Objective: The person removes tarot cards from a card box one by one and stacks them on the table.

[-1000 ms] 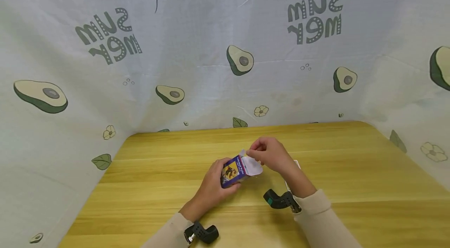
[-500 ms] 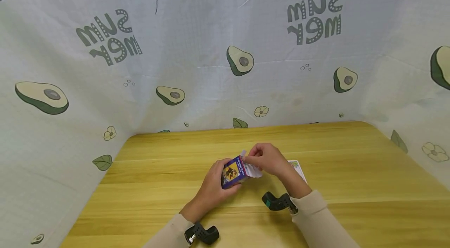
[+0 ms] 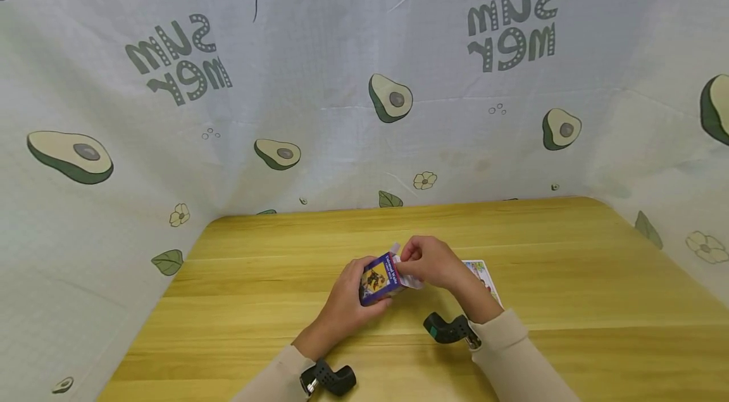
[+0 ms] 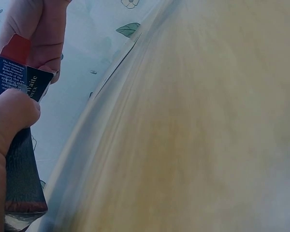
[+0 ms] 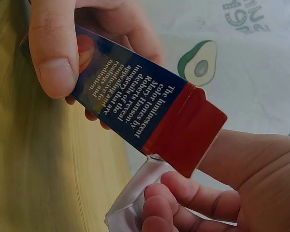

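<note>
My left hand (image 3: 345, 291) grips a purple-blue tarot card box (image 3: 374, 280) over the table, tilted with its open end toward the right. In the right wrist view, the left thumb (image 5: 55, 72) presses on the box's printed narrow side, and a red flap (image 5: 191, 133) sticks out at the open end. My right hand (image 3: 429, 261) is at that opening, its fingers bent beside the white end flap (image 5: 140, 193). Its fingertips are partly hidden, so whether they pinch anything cannot be told. A white-edged, colourful printed card (image 3: 481, 272) lies partly under the right forearm.
Yellow wood-grain table (image 3: 273, 301) lies beneath both hands. A pale cloth (image 3: 319, 73) printed with avocados hangs behind and at the sides. Black wrist cameras (image 3: 336, 380) sit on both wrists.
My right hand has moved down from above the end flap to the box's opening, its fingertips closer in. More of the printed card shows beside the forearm. The left hand and box stay nearly still.
</note>
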### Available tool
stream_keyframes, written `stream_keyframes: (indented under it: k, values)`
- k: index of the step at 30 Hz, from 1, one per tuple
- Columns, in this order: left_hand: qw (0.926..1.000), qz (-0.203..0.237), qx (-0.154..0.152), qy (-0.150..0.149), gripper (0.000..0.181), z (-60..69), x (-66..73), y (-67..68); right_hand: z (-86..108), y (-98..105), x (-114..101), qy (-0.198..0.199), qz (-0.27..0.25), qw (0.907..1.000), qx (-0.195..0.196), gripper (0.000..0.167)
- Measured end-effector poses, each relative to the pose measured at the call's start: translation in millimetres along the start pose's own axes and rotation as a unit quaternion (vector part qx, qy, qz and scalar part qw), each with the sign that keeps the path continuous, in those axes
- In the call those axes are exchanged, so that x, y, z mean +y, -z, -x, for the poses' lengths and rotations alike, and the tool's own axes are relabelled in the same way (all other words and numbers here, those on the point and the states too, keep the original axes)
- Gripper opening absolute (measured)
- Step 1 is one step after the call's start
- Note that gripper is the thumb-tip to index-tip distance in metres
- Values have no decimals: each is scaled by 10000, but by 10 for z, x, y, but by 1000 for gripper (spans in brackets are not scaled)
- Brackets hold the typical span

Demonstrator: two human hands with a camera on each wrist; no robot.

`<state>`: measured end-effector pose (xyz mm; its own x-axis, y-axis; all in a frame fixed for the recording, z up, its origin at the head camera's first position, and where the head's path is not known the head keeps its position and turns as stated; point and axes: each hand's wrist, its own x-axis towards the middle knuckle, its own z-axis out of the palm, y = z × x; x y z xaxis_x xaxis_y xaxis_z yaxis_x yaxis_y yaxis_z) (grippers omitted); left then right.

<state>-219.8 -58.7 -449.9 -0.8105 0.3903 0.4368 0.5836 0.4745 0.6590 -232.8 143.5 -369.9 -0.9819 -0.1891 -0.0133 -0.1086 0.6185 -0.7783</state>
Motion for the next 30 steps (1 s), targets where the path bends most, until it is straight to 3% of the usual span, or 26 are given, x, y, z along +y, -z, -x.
stream_keyframes:
  k: [17,30]
  values:
    - [10000,-44,-15,-4,73,6,-9,4,16,138,28,-54,77,9999,-103,20]
    - [9999,-74,75,-55,73,7,-17,-6,58,267,-11,-249,172,9995,47,20]
